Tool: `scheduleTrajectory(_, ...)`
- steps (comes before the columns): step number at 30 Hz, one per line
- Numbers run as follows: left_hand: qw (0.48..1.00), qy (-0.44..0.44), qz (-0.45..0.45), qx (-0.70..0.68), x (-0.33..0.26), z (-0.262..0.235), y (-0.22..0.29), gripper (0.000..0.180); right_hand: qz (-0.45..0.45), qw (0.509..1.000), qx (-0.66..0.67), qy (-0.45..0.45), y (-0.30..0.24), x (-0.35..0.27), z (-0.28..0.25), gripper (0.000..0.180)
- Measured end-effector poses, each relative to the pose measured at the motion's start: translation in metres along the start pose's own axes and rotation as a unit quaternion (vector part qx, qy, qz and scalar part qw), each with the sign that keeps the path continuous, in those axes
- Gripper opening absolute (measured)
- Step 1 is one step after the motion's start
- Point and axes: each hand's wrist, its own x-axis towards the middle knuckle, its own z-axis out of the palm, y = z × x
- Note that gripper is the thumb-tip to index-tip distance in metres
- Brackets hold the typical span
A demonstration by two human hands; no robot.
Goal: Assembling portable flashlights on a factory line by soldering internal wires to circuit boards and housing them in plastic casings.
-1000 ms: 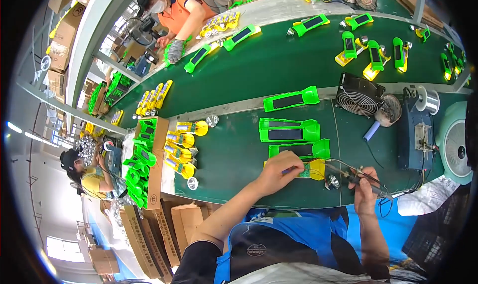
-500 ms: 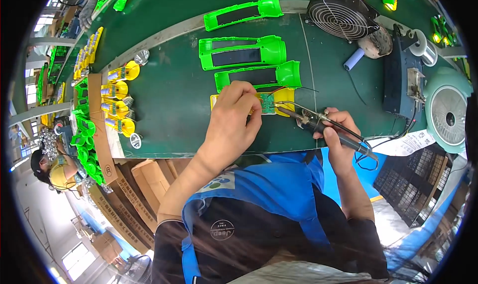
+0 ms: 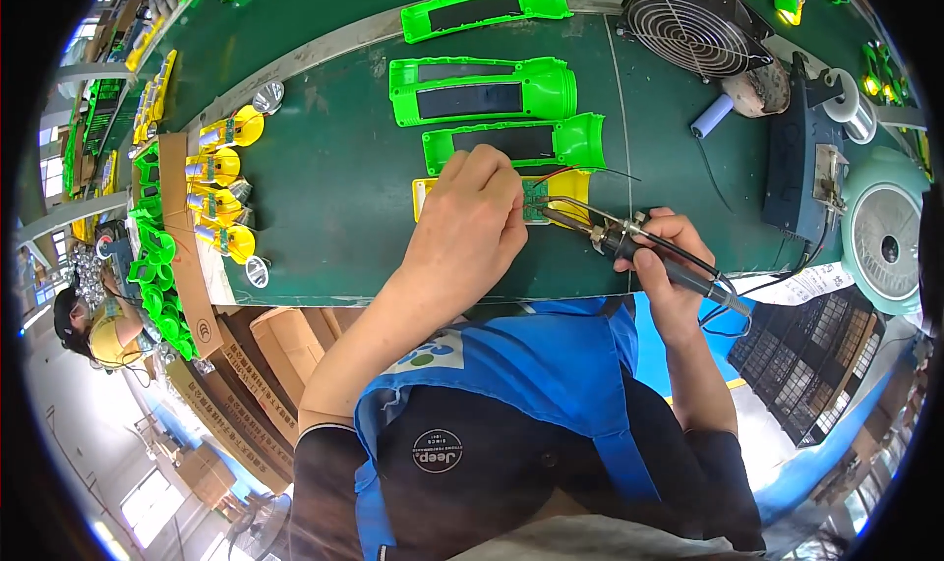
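A soldering iron (image 3: 612, 240) with a thin guide tube along it is gripped in my right hand (image 3: 671, 291). Its tip reaches the green circuit board (image 3: 534, 197), seated in a yellow flashlight housing (image 3: 574, 185). My left hand (image 3: 464, 222) lies over the housing's left part, thumb and fingers pinched at the board's left side; what they hold is hidden. Thin red and dark wires (image 3: 562, 171) rise from the board to the right. Just beyond lies a green housing shell (image 3: 582, 140) with a dark panel.
More green shells (image 3: 565, 91) lie farther back. A black fan (image 3: 688, 35), a blue cylindrical cell (image 3: 713, 116), a soldering station (image 3: 798, 168), a solder spool (image 3: 855, 109) and a pale green fan (image 3: 890, 236) stand right. Yellow lamp assemblies (image 3: 236, 241) line the left, beside a cardboard box (image 3: 189, 236).
My left hand has shifted slightly right over the board, its fingers drawn closer together. The iron stays at the board. The whole view has shifted a little.
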Motion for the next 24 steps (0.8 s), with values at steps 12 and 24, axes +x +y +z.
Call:
scheduleTrajectory(12, 1.000, -0.016, 0.020, -0.002, 0.0010, -0.0027, -0.0001, 0.016, -0.019, 1.000, -0.023, -0.008, -0.0001, 0.0010, 0.0038, 0.013)
scheduleTrajectory(24, 1.000, -0.015, 0.010, 0.007, 0.0036, -0.0024, -0.0006, 0.020, 0.051, 0.989, 0.135, 0.039, -0.0042, -0.0010, 0.0052, 0.013)
